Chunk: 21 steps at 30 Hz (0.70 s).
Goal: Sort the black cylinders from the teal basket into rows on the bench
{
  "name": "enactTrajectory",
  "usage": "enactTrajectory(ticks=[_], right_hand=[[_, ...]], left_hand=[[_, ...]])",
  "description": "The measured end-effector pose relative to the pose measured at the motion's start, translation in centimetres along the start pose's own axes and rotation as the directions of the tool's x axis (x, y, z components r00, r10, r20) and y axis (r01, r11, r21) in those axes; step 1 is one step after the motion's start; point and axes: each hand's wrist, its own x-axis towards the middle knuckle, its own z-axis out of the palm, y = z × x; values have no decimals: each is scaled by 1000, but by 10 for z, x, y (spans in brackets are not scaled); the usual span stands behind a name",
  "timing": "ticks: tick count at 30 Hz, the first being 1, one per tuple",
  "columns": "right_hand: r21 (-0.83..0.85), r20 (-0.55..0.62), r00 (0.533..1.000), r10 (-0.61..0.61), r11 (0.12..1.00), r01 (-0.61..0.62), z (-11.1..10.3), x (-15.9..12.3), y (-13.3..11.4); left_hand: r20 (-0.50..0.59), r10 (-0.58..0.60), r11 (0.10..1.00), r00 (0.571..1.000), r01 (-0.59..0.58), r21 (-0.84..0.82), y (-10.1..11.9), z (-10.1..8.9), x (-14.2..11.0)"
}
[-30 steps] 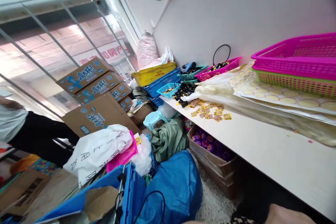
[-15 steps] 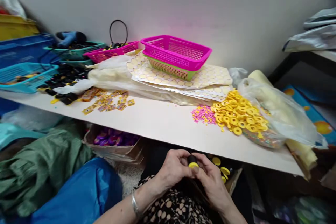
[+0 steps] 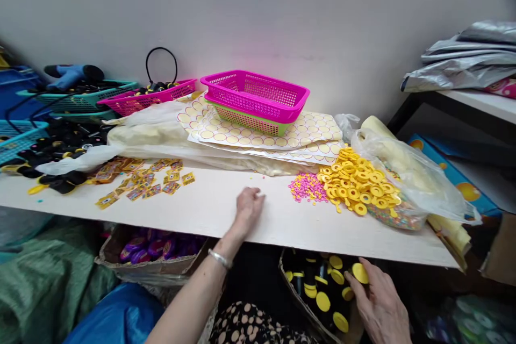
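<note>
Right hand: the right hand (image 3: 381,301) holds a yellow-capped piece (image 3: 360,273), pinched between thumb and fingers.
Piece in the grip: at the fingertips, its round yellow cap facing up; the part below is mostly hidden.
Carton: the open carton (image 3: 293,295) of black pieces with yellow caps (image 3: 323,301) sits below the tabletop's front edge; the right hand is at its right side.
Left hand: the left hand (image 3: 249,209), fingers curled, is at the middle of the tabletop (image 3: 201,215), in from the front edge; whether it holds anything, I cannot tell.
Tabletop, right end: yellow rings (image 3: 358,183), with pink and yellow bits (image 3: 308,188) just beside them.
Tabletop, left end: printed packets (image 3: 141,183) and black parts (image 3: 60,145).
Towards the back edge: a pink basket (image 3: 253,98) in a green one, on dotted sheets (image 3: 318,131).
</note>
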Motion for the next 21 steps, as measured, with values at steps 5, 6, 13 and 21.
enactTrajectory(ticks=[5, 6, 13, 21], right_hand=[[17, -29, 996, 85, 996, -84, 12, 3, 12], [51, -14, 989, 150, 988, -149, 14, 4, 12], [90, 55, 782, 621, 777, -623, 20, 11, 30], [229, 158, 627, 763, 589, -775, 25, 28, 34]], left_hand=[[-66, 95, 981, 993, -83, 173, -29, -18, 87], [-42, 128, 973, 991, -117, 199, -32, -16, 97], [43, 228, 921, 973, -230, 313, -44, 2, 122], [86, 281, 898, 956, -294, 326, -49, 1, 120]])
